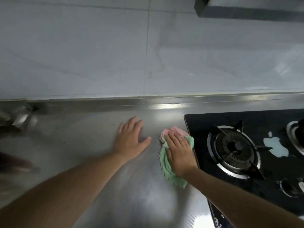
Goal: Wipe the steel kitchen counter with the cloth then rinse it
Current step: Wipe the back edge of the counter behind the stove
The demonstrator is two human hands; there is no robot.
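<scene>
Head view: right hand (pixel 178 152) flat on fluffy cloth (pixel 166 167); left hand (pixel 131 139) splayed on brushed-steel counter (pixel 82 145).

— What couldn't you make out?
— My right grip (pixel 178 153) covered the cloth's (pixel 166 168) middle. The stove (pixel 246 162) ran off the right edge, its second burner (pixel 296 137) cut.
— And left?
— Blurred shiny objects (pixel 19 119) on the worktop (pixel 82 145); I couldn't identify them.

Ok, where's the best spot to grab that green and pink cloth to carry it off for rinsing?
Pinch the crumpled green and pink cloth from above at its bunched near end, left of the right hand. It lies flat on the steel counter, tight against the black stove.
</scene>
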